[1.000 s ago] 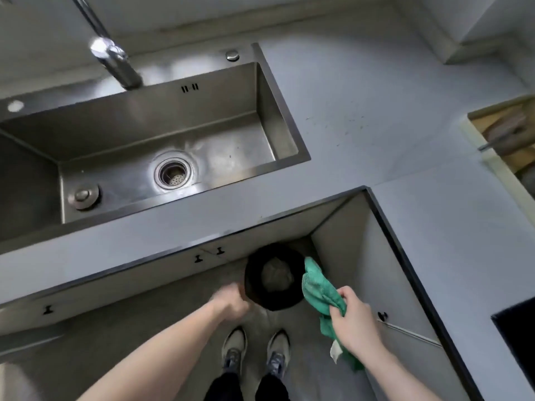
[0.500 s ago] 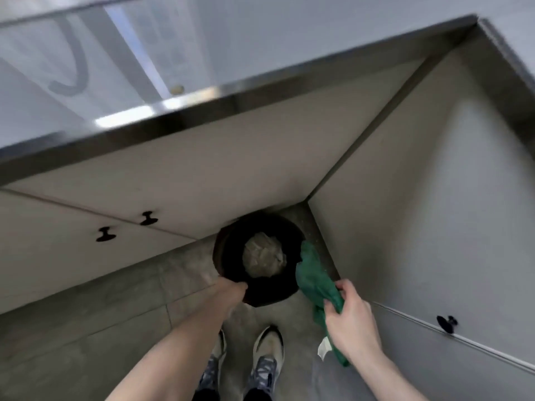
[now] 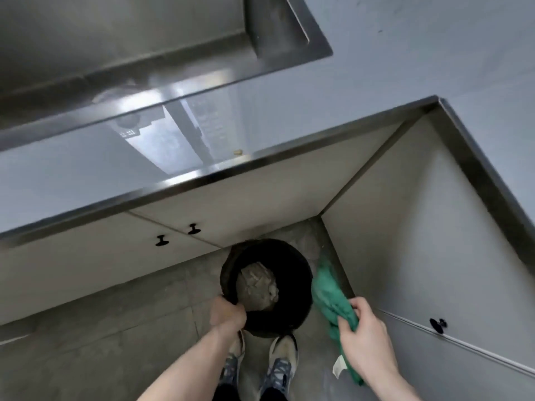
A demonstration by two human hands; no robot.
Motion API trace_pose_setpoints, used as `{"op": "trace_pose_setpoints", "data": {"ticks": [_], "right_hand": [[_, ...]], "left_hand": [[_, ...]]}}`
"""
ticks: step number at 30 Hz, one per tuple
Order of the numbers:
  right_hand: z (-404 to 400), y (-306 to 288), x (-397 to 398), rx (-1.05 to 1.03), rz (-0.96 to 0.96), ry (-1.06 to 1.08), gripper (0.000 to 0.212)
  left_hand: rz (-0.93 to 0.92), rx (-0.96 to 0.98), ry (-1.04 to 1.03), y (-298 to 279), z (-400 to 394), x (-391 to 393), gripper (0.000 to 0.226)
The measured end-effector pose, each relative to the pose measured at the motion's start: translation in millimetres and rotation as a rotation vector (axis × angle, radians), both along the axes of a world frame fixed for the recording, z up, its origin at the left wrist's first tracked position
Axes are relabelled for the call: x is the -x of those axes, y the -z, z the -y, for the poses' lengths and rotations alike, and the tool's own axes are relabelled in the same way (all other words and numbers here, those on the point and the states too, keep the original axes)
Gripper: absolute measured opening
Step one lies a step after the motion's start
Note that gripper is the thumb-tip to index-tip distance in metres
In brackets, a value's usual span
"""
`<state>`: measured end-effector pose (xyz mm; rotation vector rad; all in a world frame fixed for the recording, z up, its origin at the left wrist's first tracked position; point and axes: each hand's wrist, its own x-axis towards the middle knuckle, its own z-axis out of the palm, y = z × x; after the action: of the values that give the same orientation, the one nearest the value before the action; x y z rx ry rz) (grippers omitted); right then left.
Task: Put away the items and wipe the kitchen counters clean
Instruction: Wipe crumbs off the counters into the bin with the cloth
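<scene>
Beside your feet, your left hand (image 3: 228, 312) grips the bin (image 3: 292, 287) rim; your right hand (image 3: 363, 340) bunches the cloth (image 3: 328, 296) right of it. Shake crumbs into the bin next.

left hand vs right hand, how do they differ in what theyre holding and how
The left hand grips the near rim of the black bin on the floor; the right hand holds a green cloth in the air beside the bin. The left hand's fingers curl over a rigid edge, while the right hand's bunch soft fabric that hangs below it. The left hand sits lower, nearer the shoes. Both are bare and closed on something.
</scene>
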<state>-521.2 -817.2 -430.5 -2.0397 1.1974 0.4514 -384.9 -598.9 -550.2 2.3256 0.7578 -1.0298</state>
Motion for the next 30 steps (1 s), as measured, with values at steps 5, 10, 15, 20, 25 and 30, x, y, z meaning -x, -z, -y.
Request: {"op": "trace_pose_setpoints", "data": {"ticks": [5, 10, 15, 20, 25, 30], "right_hand": [[-30.8, -98.2, -6.0, -0.029, 0.026, -0.088, 0.023], [-70.0, -200.6, -15.3, -0.066, 0.057, -0.229, 0.024], [-121.1, -279.9, -25.3, -0.091, 0.108, -0.397, 0.024], [-174.5, -323.3, -49.1, -0.088, 0.155, -0.508, 0.025], [-244.2, -352.9, -70.8, -0.071, 0.235, -0.545, 0.038], [-326.7, -371.1, -92.1, -0.041, 0.287, -0.537, 0.05]], "left_hand": [[-0.102, -0.055, 0.061, -113.9, -75.8, 9.7, 0.038], [-0.108, -0.064, 0.06, -237.7, -140.5, 35.7, 0.05], [-0.059, -0.028, -0.021, -319.6, -208.5, 73.4, 0.033], [-0.033, 0.005, -0.072, -361.6, -280.9, 85.2, 0.03], [-0.002, 0.026, -0.077, -383.1, -354.7, 84.5, 0.042], [0.033, 0.074, -0.084, -393.0, -441.9, 78.2, 0.043]]}}
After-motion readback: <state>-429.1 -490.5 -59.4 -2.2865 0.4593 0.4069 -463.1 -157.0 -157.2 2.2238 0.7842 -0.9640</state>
